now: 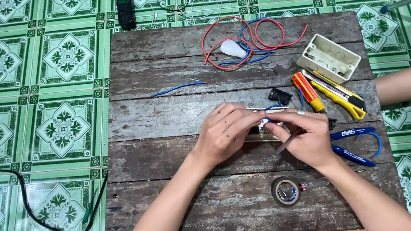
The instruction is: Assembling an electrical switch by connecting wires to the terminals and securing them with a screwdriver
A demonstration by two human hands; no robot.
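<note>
Left hand [224, 131] grips a small switch plate [261, 123] steady at the wooden board's [168, 154] centre; right hand [305, 135] pinches a thin tool [284, 145], probably a screwdriver, working its blue wire [272, 106].

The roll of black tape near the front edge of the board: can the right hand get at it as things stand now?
Probably yes, but not at once. The roll of black tape lies uncovered just below the right hand, nothing between them. However, that hand is busy holding a thin tool at the small white part, which the left hand also grips.
</note>
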